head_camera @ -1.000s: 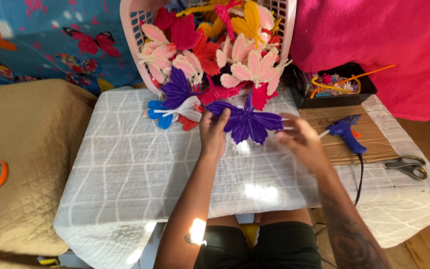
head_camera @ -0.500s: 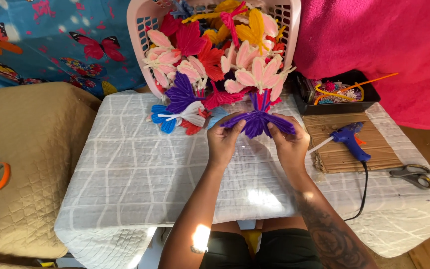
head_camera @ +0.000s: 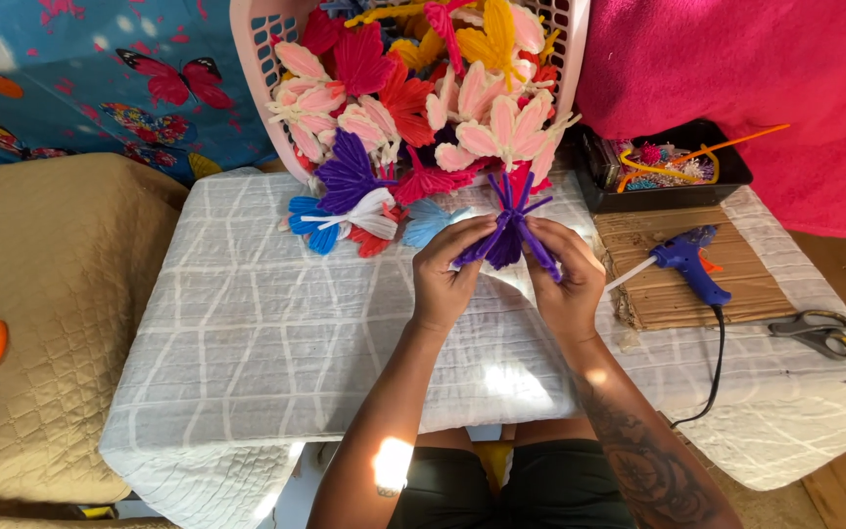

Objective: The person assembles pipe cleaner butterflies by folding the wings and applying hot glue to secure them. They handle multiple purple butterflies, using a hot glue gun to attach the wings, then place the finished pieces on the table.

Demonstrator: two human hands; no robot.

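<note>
A purple pipe-cleaner flower (head_camera: 507, 233) is held above the far part of the white quilted table cover (head_camera: 276, 343), pinched between both hands. The left hand (head_camera: 447, 274) grips its left side with fingers curled closed on the petals; the right hand (head_camera: 565, 279) clasps the right side the same way. Just beyond lies a tipped pink laundry basket (head_camera: 258, 69) spilling pink, red, yellow and blue flowers (head_camera: 413, 108). To the right, a blue glue gun (head_camera: 689, 264) rests on a cardboard sheet (head_camera: 658, 294), with grey scissors (head_camera: 815, 331) near it.
</note>
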